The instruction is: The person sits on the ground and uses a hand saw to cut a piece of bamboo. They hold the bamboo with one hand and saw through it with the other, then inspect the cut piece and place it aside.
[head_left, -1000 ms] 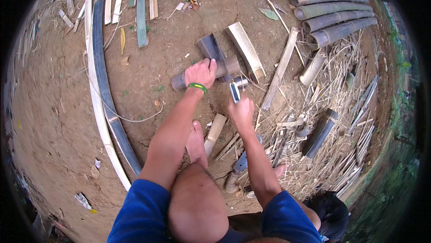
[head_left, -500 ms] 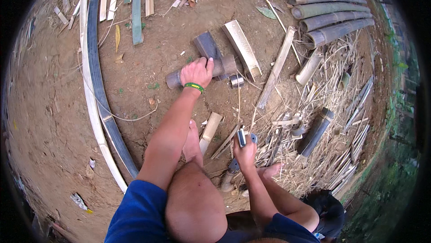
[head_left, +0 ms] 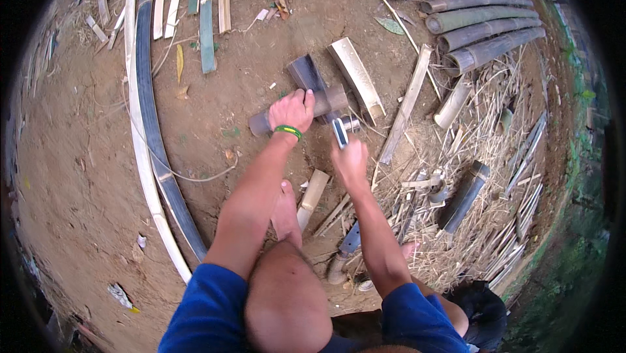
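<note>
My left hand (head_left: 291,111) is wrapped around a short brown bamboo section (head_left: 331,99) and presses it across a dark split bamboo piece (head_left: 305,72) on the ground. Closed around a tool (head_left: 340,134) with a flat grey-and-white end, my right hand (head_left: 352,160) is just right of the bamboo section. What kind of tool it is does not show from this angle. Beside it sits a small short cylinder (head_left: 352,124) with a shiny band. Farther right lies a pale split bamboo half (head_left: 358,80), hollow side up.
Several whole bamboo poles (head_left: 482,20) lie at the far right. Long split strips (head_left: 164,177) curve along the left. Shavings and scraps (head_left: 417,222) cover the ground at right, around a dark bamboo section (head_left: 463,198). My bare foot (head_left: 285,213) is below my left hand.
My right hand has moved forward with the tool, from near my right foot to beside the bamboo section. My left hand keeps its hold; the view has shifted slightly.
</note>
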A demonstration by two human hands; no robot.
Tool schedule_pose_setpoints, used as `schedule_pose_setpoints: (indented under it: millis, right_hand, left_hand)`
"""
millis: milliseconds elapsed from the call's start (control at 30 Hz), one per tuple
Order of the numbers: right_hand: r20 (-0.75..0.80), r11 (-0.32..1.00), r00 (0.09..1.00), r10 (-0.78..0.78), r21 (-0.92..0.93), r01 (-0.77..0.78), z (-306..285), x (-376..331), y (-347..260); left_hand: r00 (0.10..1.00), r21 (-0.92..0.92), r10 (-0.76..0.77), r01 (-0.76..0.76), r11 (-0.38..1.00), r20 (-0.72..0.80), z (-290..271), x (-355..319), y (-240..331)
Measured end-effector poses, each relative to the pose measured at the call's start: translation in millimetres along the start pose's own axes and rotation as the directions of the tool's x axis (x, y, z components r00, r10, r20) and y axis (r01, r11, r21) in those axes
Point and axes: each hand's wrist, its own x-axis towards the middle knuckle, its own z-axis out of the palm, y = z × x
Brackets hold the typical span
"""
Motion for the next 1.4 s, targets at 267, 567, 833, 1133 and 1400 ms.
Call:
schedule_pose_setpoints:
  millis: [267, 567, 833, 1133, 1400]
  right_hand:
    - [-0.049, 0.999, 0.998, 0.045, 0.023, -0.044, 5.3, -55.7, 34.7]
    - [-0.081, 0.98, 0.989, -0.128, 0.141, 0.138, -15.0, -79.5, 40.5]
    - [-0.098, 0.986, 0.993, -0.068, 0.144, 0.082, -13.9, -92.2, 56.0]
    - [-0.134, 0.976, 0.988, -0.081, 0.188, 0.106, -10.2, -105.7, 63.8]
    - [-0.02, 0.994, 0.997, 0.072, 0.083, -0.07, -33.3, -75.3, 43.6]
  left_hand:
    - [1.0, 0.036, 0.027, -0.026, 0.999, -0.015, 9.3, -8.6, -4.8]
    - [1.0, 0.066, -0.004, 0.006, 0.998, -0.023, 7.6, -2.7, -14.9]
    - [0.998, 0.088, -0.06, 0.061, 0.994, -0.013, 1.1, 2.0, -3.8]
    - [0.999, 0.049, -0.039, 0.041, 0.998, -0.034, 0.4, -0.9, -8.4]
    - [0.984, 0.048, -0.173, 0.175, 0.983, -0.028, 1.2, 9.9, -9.9]
